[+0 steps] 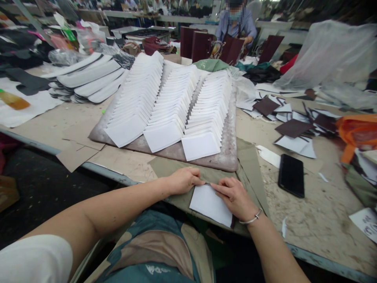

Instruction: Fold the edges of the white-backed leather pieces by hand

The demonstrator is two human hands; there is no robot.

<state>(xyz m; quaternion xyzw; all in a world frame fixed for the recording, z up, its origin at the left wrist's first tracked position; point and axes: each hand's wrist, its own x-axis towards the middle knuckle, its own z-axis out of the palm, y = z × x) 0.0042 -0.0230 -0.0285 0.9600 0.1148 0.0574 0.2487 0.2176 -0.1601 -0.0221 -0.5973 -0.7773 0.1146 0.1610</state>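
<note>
A worker's left grip (184,181) and right grip (234,195), fingers drawn in, pinch the far edge of a white panel (210,205), three fanned rows of white pieces (172,106) beyond them.

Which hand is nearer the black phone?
Right. The right hand, at the white piece, is just left of the black phone; the left hand is farther left of it.

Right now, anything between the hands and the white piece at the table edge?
Nothing visible. The left hand and right hand are both at the far edge of the white piece. The phone lies off to the right, clear of both.
</note>
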